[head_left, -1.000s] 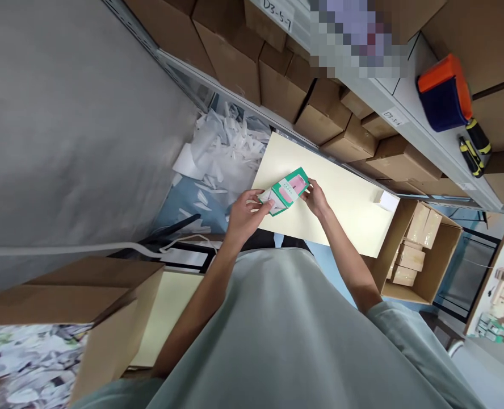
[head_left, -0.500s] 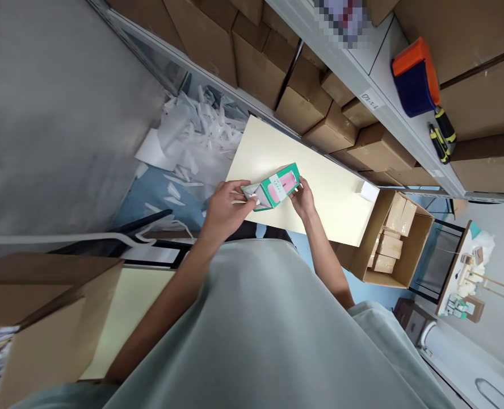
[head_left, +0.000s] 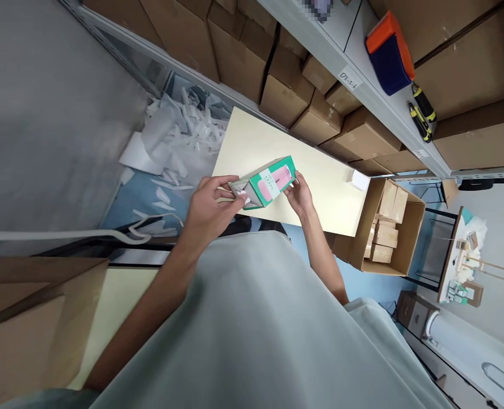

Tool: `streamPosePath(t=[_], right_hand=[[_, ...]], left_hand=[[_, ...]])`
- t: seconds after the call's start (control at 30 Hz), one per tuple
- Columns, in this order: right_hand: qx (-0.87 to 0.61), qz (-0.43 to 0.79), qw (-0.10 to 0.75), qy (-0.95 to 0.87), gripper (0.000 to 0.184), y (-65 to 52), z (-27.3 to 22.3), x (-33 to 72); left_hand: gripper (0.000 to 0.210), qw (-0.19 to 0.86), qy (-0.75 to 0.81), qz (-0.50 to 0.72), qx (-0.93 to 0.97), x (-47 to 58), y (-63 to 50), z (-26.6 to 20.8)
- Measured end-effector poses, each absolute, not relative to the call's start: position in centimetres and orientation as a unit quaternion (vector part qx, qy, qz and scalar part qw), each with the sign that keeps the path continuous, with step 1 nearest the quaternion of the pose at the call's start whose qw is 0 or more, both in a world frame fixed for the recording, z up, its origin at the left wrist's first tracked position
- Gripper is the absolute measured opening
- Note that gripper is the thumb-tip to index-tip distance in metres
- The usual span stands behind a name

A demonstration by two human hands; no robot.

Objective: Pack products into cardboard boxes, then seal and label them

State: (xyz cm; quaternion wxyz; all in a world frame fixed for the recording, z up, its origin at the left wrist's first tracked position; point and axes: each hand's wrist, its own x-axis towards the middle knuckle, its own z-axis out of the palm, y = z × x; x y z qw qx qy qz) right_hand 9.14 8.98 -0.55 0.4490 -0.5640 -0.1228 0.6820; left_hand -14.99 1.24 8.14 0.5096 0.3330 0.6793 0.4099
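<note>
A small green and white carton [head_left: 273, 183] with a pink picture on its face is held tilted above a cream table [head_left: 332, 199]. Its left end is open, and something whitish shows there. My left hand [head_left: 211, 209] grips that open end, with the thumb at the opening and the fingers along the far edge. At the other end, my right hand [head_left: 299, 195] supports the carton with bent fingers. Part of the right fingers is hidden behind it.
Brown boxes [head_left: 286, 85] fill the shelf behind the table. A large open carton [head_left: 362, 258] with smaller boxes stands to the right. Scrap paper [head_left: 179, 130] lies heaped on the left. An orange and blue holder [head_left: 390, 57] and yellow-black cutters [head_left: 420, 122] rest on the upper shelf.
The whole view has shifted a little, so surroundings appear further left and higher. Both hands keep their hold on the green carton, with the left thumb still at its open end.
</note>
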Motion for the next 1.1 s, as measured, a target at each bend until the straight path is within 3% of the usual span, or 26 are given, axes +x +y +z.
streamPosePath(t=[0.43,0.83,1.1], right_hand=[[-0.538,0.693,0.467,-0.115,0.024,6.9,-1.5,10.0],[-0.570,0.677,0.447,-0.129,0.025,6.8,-1.2,9.1],[-0.576,0.679,0.434,-0.137,0.030,7.0,-1.0,8.9]], left_hand=[[0.064,0.623,0.567,0.432,0.322,-15.0,1.9,7.7],[0.058,0.615,0.611,0.397,0.301,-15.1,1.5,7.1],[0.068,0.654,0.566,0.403,0.300,-16.1,1.8,7.5]])
